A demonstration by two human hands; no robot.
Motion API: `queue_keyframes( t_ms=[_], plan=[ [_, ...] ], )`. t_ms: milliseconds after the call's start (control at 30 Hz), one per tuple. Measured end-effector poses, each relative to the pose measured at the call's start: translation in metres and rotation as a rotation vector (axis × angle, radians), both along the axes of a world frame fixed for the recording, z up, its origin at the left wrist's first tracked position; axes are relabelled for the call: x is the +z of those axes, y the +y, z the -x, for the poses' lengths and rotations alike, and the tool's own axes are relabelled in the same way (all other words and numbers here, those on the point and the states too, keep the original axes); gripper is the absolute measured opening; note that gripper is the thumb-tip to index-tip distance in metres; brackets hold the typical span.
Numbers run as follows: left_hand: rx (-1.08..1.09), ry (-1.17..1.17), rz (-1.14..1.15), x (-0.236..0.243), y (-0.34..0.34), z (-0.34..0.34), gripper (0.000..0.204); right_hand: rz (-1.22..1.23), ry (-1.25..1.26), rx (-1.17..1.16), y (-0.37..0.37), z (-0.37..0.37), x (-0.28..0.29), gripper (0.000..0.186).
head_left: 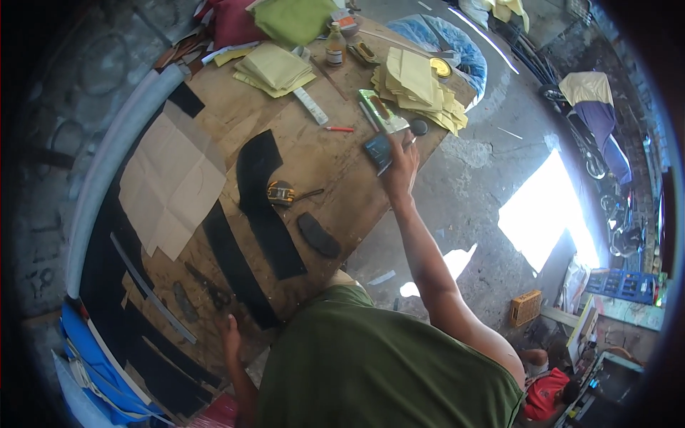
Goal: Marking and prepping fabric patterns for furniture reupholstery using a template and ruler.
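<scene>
My right hand point(402, 170) reaches over the table's right edge area, beside a small dark blue packet point(378, 152). Its fingers are bent together, with a small pale bit showing among them that I cannot make out. Just beyond lie a green-and-white packet point(383, 111) and a round dark lid point(419, 128). Low at the near edge, my left hand point(232, 337) rests with its fingers stretched, holding nothing visible. Dark scissors point(208, 287) lie close to it. Black strips point(242, 264) and a curved black piece point(258, 171) lie across the table.
A tape measure point(281, 192), a dark curved block point(318, 235) and a red pen point(340, 129) lie mid-table. Yellow sheet stacks point(275, 69), a bottle point(335, 46) and a brown paper pattern point(171, 178) surround them. Another person in red point(546, 394) is at the lower right.
</scene>
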State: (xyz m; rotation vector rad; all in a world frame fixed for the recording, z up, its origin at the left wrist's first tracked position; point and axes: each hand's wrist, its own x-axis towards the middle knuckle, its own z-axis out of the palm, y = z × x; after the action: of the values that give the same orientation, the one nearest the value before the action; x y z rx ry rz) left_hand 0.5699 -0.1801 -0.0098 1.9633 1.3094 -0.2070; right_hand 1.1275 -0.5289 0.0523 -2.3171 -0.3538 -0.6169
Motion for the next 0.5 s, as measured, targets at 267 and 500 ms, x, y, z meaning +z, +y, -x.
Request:
queue_keyframes(
  t_ms=[267, 500],
  plan=[
    [0.277, -0.160, -0.078, 0.032, 0.017, 0.019, 0.055, -0.225, 0.144, 0.694, 0.129, 0.227, 0.015, 0.052],
    [0.565, -0.122, -0.440, 0.064, 0.025, 0.157, 0.026, 0.014, 0.619, 1.187, 0.176, 0.355, 0.017, 0.044]
  ],
)
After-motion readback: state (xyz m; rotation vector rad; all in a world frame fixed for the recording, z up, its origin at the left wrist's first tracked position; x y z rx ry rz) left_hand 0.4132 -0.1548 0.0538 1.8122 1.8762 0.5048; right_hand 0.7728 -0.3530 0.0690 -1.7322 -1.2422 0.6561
